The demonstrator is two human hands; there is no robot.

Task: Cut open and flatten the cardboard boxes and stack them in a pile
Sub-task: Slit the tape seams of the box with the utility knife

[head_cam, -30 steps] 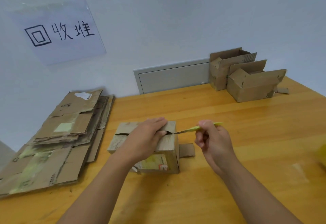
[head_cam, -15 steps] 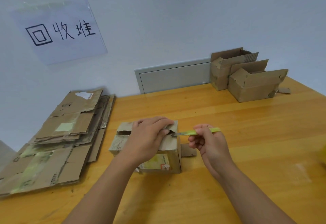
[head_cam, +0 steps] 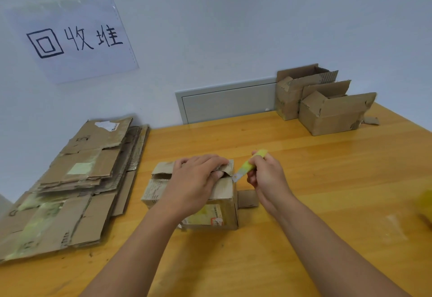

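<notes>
While the left hand (head_cam: 196, 181) pressed flat on the box (head_cam: 191, 197) mid-bench toward the near edge, the right hand (head_cam: 265, 179) gripped the knife (head_cam: 247, 167) at its right top seam, the light, bendable cardboard likely needing that steadying.
</notes>
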